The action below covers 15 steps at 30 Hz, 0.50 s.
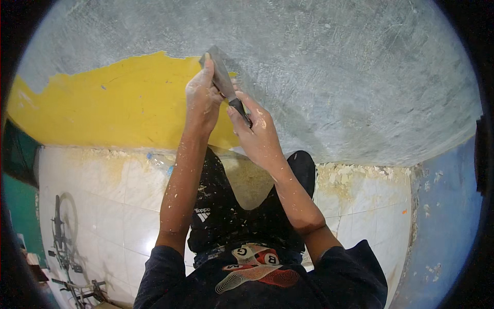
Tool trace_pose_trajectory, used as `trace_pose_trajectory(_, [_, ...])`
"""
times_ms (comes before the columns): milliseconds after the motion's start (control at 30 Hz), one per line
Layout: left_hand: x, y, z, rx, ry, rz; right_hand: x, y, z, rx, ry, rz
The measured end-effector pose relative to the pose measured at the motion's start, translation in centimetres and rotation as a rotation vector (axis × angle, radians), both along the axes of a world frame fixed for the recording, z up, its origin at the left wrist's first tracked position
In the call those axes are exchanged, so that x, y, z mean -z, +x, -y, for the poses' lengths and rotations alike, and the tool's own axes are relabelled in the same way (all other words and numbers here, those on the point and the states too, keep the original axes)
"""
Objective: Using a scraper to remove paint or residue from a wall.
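Observation:
A putty knife (222,73) with a wide metal blade and a black handle is between my hands, in front of the wall. My right hand (256,123) grips the handle. My left hand (204,87) holds the blade, its thumb lying along the blade's left edge near the tip. Pale dust and flecks coat both hands and forearms. Behind the knife, yellow paint (115,104) with a ragged upper edge covers the lower left of the wall. The scraped grey wall surface (328,77) spreads above and to the right.
Paint chips (347,174) lie along the wall's foot on the white tiled floor (104,216). A plastic bottle (160,162) lies left of my knees. At lower left is a bicycle (65,247). A blue wall (444,224) bounds the right side, a green surface (19,220) the left.

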State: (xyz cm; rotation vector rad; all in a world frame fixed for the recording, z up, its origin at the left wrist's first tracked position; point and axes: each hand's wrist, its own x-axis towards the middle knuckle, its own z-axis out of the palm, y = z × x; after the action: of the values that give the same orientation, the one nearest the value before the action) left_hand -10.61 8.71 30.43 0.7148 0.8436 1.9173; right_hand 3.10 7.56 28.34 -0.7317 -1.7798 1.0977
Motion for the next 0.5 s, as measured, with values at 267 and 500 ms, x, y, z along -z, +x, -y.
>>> trace_pose_trajectory(267, [2.7, 3.9, -0.5, 0.196, -0.038, 0.104, -0.1, 4.6, 0.8, 0.064, -0.122, 0.055])
trace_pose_trajectory(500, [3.1, 2.8, -1.3, 0.183, 0.097, 0.119, -2.3, 4.4, 0.6, 0.159, 0.19, 0.27])
